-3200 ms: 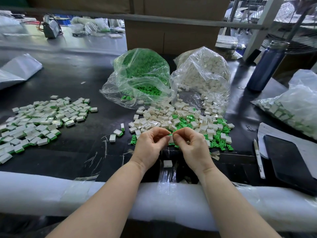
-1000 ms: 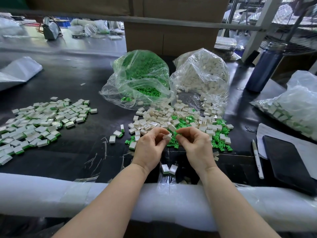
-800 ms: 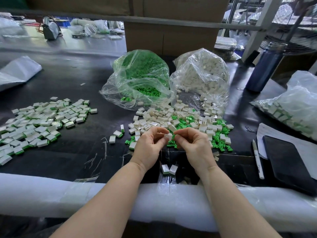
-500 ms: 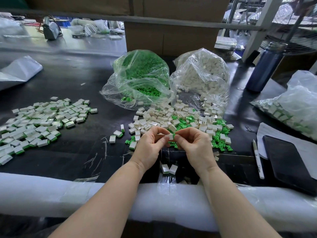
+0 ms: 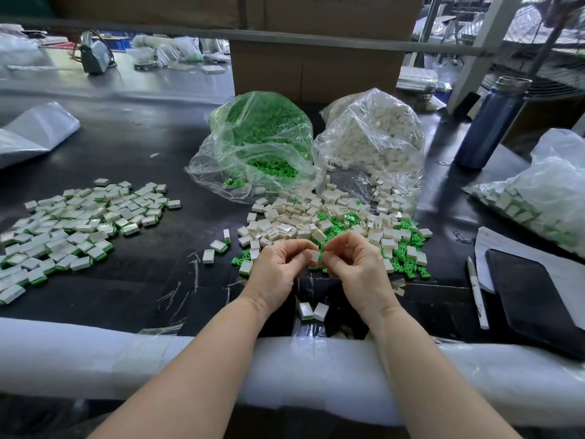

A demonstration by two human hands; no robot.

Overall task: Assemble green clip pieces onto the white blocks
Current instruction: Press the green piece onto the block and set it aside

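- Left hand & right hand meet at centre, just above the near part of the black table, fingers curled in.
- Left thumb + forefinger pinch a white block; right fingertips pinch at the block's right edge, a bit of green showing there. Can't tell if the clip is seated.
- Just beyond the hands: loose heap of white blocks mixed w/ green clips, spilling from two clear bags.
- Bag of green clips far centre-left; bag of white blocks right beside it, touching.
- Two blocks lie side by side on the table, near, between the wrists.
- Left side: wide spread of finished pieces, white w/ green edges, well apart from the hands.
- A few stray pieces between that spread & the central heap.
- Right: third bag w/ white-green pieces; dark blue bottle stands upright beyond it.
- Near right: dark tablet on white paper, pen just left of it.
- White foam padding runs along the table's near edge; both forearms cross over it.
- Cardboard box behind the bags, far.
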